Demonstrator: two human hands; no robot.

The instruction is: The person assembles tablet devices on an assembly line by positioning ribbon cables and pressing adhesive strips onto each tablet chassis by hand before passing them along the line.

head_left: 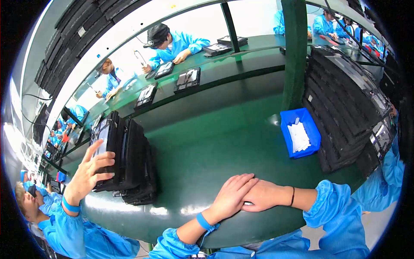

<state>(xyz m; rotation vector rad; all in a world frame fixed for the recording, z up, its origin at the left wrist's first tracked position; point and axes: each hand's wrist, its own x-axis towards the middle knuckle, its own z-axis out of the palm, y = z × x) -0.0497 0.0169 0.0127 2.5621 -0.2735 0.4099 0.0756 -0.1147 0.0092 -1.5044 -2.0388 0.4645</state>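
Note:
My left hand point(233, 194) lies over my right hand point(268, 195) at the near edge of the green table point(202, 162). The left fingers are stretched out across the back of the right hand, holding no object. A blue band circles my left wrist, and a thin dark band my right. Most of the right fingers are hidden under the left hand. To the left stands a stack of black trays point(136, 159) with flat devices on it. A co-worker's hand point(92, 172) touches the top device of that stack.
A blue bin point(318, 137) with white pieces stands at the right, beside a tall stack of black foam trays point(338, 112). A green post point(294, 56) rises behind the bin. Several blue-clad people sit along the far bench point(254, 45). Another sleeve point(381, 190) shows at far right.

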